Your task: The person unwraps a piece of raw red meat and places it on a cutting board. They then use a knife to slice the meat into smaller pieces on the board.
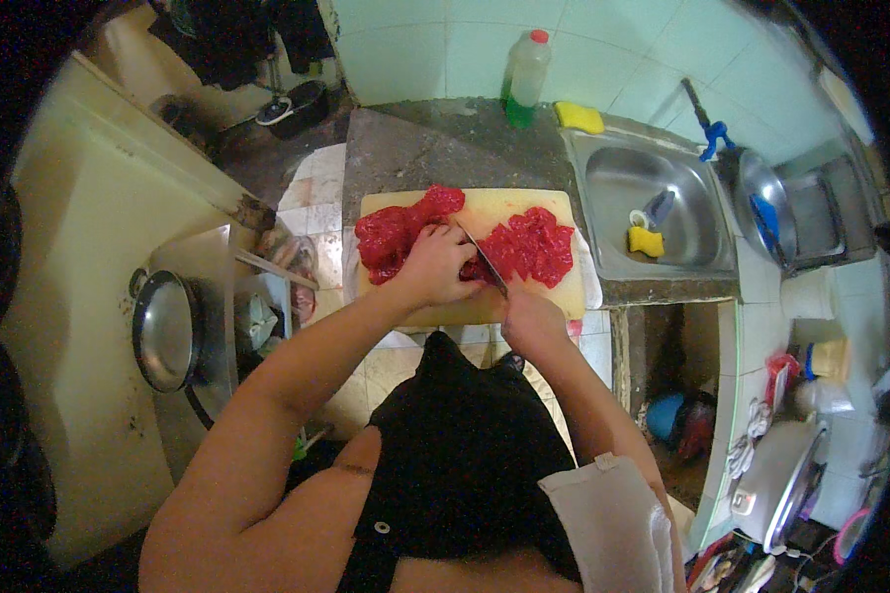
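Note:
A pale yellow cutting board (430,315) lies on the counter in front of me. My right hand (532,317) grips a knife (484,256), its blade pointing up and to the left between two lots of raw red meat. The larger piece of meat (386,233) is at the left of the board, with my left hand (441,267) pressed on its right part, fingers bent beside the blade. Cut raw meat (530,244) is heaped to the right of the knife. The knife's handle is hidden in my right hand, and my left fingertips are partly hidden.
Behind the board stands a bottle of green liquid (528,80). A yellow sponge (580,117) lies by the steel sink (656,274), which holds another sponge (645,242). A white cloth (590,274) shows under the board's right edge. A frying pan (167,331) is at the left.

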Demonstrator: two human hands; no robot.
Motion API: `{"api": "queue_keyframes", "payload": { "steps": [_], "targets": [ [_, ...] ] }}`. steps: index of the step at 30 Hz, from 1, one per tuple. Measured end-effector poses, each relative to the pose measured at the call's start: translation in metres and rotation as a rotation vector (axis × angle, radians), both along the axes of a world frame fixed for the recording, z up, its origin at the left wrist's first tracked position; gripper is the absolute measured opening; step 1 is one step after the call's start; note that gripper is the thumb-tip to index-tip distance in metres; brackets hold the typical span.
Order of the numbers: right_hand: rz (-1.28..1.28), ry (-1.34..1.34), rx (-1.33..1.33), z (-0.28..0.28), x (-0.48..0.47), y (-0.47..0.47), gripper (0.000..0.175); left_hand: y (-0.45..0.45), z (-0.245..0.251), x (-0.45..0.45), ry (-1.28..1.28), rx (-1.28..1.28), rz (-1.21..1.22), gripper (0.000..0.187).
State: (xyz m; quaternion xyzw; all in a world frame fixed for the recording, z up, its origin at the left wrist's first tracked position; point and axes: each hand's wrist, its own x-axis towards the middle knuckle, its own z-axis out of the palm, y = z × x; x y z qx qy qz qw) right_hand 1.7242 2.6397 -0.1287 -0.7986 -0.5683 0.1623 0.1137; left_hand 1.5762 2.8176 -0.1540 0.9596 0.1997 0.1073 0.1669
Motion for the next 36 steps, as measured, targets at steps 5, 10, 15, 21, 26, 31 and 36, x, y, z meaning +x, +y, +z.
{"api": "queue_keyframes", "payload": {
  "steps": [5, 10, 15, 21, 26, 31, 36],
  "targets": [
    [-0.026, 0.044, -0.2, 0.007, 0.007, -0.025, 0.031, -0.014, 0.001, 0.007, 0.049, 0.062, 0.14, 0.056],
    [-0.024, 0.002, -0.396, 0.035, 0.014, -0.082, 0.016, -0.008, 0.005, 0.002, 0.035, 0.066, 0.174, 0.055],
    [-0.032, -0.037, -0.399, 0.055, 0.023, -0.097, 0.015, 0.009, 0.015, 0.009, 0.123, 0.039, 0.22, 0.051],
    [-0.106, 0.021, -0.27, 0.06, 0.028, -0.105, 0.017, 0.007, 0.018, 0.031, 0.188, -0.067, 0.127, 0.054],
    [-0.081, 0.082, -0.105, 0.046, 0.018, -0.084, 0.019, 0.013, 0.016, 0.003, 0.13, 0.021, 0.084, 0.051],
    [-0.007, 0.154, -0.148, 0.036, 0.003, -0.055, 0.018, 0.012, 0.006, -0.015, 0.093, 0.014, -0.045, 0.052],
    [0.005, 0.049, -0.233, 0.039, 0.01, -0.052, 0.019, 0.002, -0.002, -0.02, 0.026, 0.025, -0.023, 0.05]
  ]
}}
